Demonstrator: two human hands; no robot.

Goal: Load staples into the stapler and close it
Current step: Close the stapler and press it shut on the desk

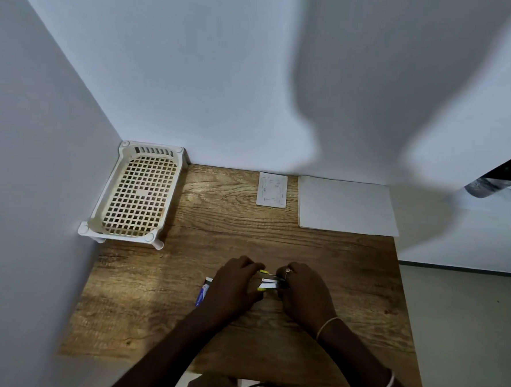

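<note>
A small stapler [269, 281] with yellow and white parts lies on the wooden table [246, 228], held between both hands. My left hand [235, 285] grips its left end and my right hand [302, 289] closes on its right end, with a ring showing on one finger. Most of the stapler is hidden by the fingers; I cannot tell whether it is open or whether staples are in it. A blue and white staple box [204, 292] sticks out from under my left hand on the table.
A cream perforated plastic tray [137, 195] stands at the table's back left against the wall. A small printed paper slip [272, 190] and a white sheet [347, 206] lie along the back edge. The table's right edge drops to the floor.
</note>
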